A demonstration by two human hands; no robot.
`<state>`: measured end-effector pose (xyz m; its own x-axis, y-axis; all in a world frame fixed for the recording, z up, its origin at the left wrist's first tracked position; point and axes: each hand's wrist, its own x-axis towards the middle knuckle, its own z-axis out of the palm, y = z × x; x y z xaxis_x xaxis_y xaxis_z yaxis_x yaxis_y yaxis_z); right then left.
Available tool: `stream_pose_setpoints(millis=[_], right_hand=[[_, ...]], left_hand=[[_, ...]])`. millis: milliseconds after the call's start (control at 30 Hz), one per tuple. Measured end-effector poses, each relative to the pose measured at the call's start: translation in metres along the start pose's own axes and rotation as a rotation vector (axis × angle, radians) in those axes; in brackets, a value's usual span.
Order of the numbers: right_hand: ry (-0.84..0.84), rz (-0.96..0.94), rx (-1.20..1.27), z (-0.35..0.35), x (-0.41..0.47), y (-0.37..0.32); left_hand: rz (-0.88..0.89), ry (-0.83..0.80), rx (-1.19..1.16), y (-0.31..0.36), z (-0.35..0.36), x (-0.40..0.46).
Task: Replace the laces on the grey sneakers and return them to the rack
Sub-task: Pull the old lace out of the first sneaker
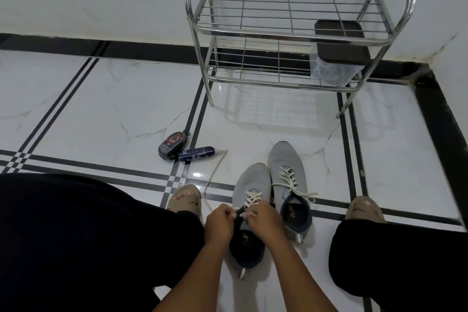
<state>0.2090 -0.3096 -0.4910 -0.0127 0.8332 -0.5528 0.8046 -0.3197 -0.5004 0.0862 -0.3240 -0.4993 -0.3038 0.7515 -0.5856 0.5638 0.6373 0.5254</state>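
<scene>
Sneakers sit side by side on the tiled floor [114,114] in the head view, toes pointing away from the person toward the metal rack [291,33] against the wall. The right sneaker [286,164] already carries a cream lace through its eyelets and lies apart from both hands. The left sneaker [249,185] lies directly under the hands, its long axis running from the person out toward the rack, heel nearest.

Both hands meet over its upper eyelets. The left hand [219,223] has its fingers curled and pinches what looks like the lace end, though the tip is too small to be sure. The right hand [263,220] is curled over the tongue, gripping the lace [250,197] at the crossings. A loose tail of lace [215,172] trails left across the floor toward a polish tin [172,143] and a dark blue tube [196,153].

Judging from this, lacing of the left sneaker is nearly finished; the remaining pull runs toward the person.
</scene>
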Motion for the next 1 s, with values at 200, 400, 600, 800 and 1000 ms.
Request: stream_pose_setpoints(millis=[200,400,600,800,1000], right_hand=[[0.294,0.296,1.062,-0.054,0.012,0.001],[0.690,-0.076,-0.003,-0.025,-0.008,0.006],[0.266,-0.001,0.013,0.020,-0.032,0.029],[0.123,0.326,0.835,0.023,-0.019,0.033],[0.098,0.201,0.735,0.023,-0.014,0.032]], left_hand=[[-0.054,-0.002,0.033,-0.003,-0.002,-0.002],[0.120,-0.009,0.118,0.002,0.004,-0.013],[0.098,0.060,0.137,0.001,0.004,-0.010],[0.054,0.160,0.180,0.005,-0.006,-0.015],[0.516,0.136,0.597,0.010,0.010,-0.011]])
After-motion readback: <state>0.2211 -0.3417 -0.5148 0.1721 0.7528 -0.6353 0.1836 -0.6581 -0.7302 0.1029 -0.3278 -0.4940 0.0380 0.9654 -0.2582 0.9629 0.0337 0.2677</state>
